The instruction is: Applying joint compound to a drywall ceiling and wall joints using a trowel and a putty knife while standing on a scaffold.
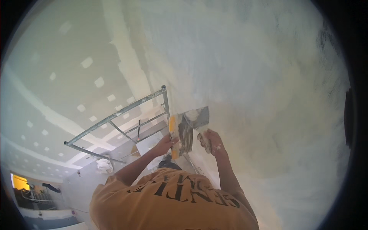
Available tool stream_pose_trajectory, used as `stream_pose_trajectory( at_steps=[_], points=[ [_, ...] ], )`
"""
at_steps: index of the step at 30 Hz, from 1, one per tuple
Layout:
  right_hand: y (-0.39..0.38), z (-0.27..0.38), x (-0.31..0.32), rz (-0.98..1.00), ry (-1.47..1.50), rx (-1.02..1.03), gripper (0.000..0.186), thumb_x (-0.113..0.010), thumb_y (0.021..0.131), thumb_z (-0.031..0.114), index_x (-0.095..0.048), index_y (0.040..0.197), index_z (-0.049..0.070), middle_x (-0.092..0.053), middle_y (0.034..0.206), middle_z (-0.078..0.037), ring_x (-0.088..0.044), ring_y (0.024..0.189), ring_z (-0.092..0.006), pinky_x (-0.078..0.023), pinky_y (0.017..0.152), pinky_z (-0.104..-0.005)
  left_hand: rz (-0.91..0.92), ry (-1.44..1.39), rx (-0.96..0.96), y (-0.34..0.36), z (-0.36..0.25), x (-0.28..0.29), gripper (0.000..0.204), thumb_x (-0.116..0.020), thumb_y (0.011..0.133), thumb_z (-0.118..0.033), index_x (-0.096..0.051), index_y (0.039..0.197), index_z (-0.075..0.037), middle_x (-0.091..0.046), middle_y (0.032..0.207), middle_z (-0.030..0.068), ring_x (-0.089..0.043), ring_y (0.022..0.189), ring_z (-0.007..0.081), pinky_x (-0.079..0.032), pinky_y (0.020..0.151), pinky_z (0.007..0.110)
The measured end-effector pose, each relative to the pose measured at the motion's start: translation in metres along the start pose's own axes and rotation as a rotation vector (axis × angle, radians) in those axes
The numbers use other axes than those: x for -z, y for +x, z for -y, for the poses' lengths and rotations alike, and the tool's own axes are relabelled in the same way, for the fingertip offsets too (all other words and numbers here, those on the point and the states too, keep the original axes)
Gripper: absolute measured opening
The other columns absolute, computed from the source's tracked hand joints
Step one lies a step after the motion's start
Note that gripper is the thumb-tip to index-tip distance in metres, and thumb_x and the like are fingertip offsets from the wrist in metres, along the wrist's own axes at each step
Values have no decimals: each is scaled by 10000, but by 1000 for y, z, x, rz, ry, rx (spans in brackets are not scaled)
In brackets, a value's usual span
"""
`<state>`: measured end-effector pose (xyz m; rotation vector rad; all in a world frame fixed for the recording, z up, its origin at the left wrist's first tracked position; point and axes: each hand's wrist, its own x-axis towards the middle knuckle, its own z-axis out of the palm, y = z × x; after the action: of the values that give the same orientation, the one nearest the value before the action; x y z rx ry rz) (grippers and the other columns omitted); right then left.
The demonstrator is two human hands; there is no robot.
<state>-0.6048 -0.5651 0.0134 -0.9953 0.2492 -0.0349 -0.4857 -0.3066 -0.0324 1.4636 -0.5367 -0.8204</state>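
My left hand grips a wide, smeared filling blade along its yellow-and-white edge strip. My right hand is closed on the pale handle of a putty knife, whose metal blade carries a pale lump of compound and lies over the top of the wider blade; whether they touch is not clear. Both tools are held in front of the large skim-coated surface, which is mottled white and pale blue.
A paint-splattered metal scaffold frame stands just left of my hands. Beyond it are plasterboard with filled joints and patches, a white cloth or bag, and a lit opening with metal railings at the lower left.
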Motion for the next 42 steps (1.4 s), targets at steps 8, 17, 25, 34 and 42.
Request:
stream_pose_trajectory(
  at_steps=[8, 17, 25, 34, 42],
  points=[
    [-31, 15, -14, -45, -1441, 800, 439, -669, 841, 43, -689, 1262, 164, -629, 1039, -117, -633, 832, -310, -536, 711, -392, 93, -937, 109, -1, 10, -13, 554, -601, 996, -412, -478, 1420, -78, -629, 1299, 114, -617, 1187, 284, -485, 1044, 467],
    [-53, -105, 87, -427, -1471, 224, 401, -629, 925, 166, -621, 1322, 108, -625, 1032, -207, -618, 960, -388, -516, 824, -493, -106, -766, -21, 110, 24, 124, 454, -586, 1022, -368, -525, 1374, -88, -645, 1269, 85, -646, 1115, 254, -506, 1032, 448],
    [-119, -227, 116, -739, -1120, -172, 410, -685, 859, 227, -680, 1212, 19, -664, 829, -230, -646, 739, -343, -505, 716, -450, -624, 116, -567, 356, 10, 239, 556, -524, 1056, -298, -367, 1491, 10, -589, 1332, 171, -553, 1239, 253, -417, 1033, 353],
    [-144, -256, 98, -782, -965, -231, 225, -657, 875, 239, -652, 908, 16, -585, 626, -54, -544, 548, -138, -437, 527, -340, -730, 266, -558, 439, 63, 145, 665, -548, 835, 72, -372, 1476, 61, -456, 1457, 267, -424, 1384, 417, -347, 1138, 423],
    [-188, -247, 138, -796, -908, -302, 275, -639, 870, 246, -620, 893, -27, -584, 666, -207, -597, 620, -303, -442, 613, -444, -684, 255, -600, 314, 78, -59, 775, -483, 766, 184, -346, 1512, 24, -406, 1534, 227, -346, 1430, 418, -256, 1202, 468]
  ],
)
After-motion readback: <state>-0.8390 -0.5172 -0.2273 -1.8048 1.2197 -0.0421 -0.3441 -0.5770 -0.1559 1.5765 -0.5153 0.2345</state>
